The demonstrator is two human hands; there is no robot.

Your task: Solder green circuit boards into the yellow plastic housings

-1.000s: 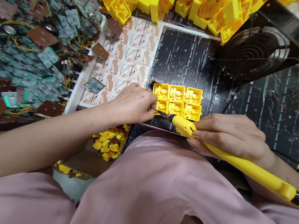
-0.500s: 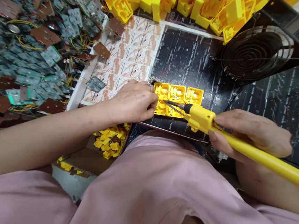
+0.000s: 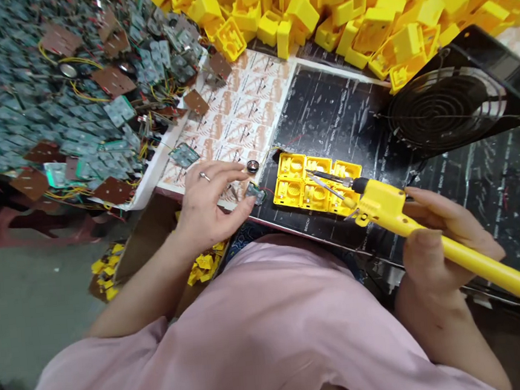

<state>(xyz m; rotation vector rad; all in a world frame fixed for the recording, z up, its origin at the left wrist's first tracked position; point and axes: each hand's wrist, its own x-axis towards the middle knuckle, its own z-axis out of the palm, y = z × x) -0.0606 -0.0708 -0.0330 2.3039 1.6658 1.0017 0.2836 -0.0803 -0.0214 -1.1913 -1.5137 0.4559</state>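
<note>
The site was an electronics assembly workshop. Heaps of yellow plastic housings and wired circuit boards lay beyond the edges of a black bench mat, which had a soldering iron over it and a caged fan at its far corner.

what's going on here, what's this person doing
A person is working at a black bench mat. Their right hand grips a yellow soldering iron, its metal tips over six yellow plastic housings set out in a block. Their open left hand is beside a small circuit board and a round metal disc. Heaps of yellow housings and wired boards lie beyond, near a fan.
</note>
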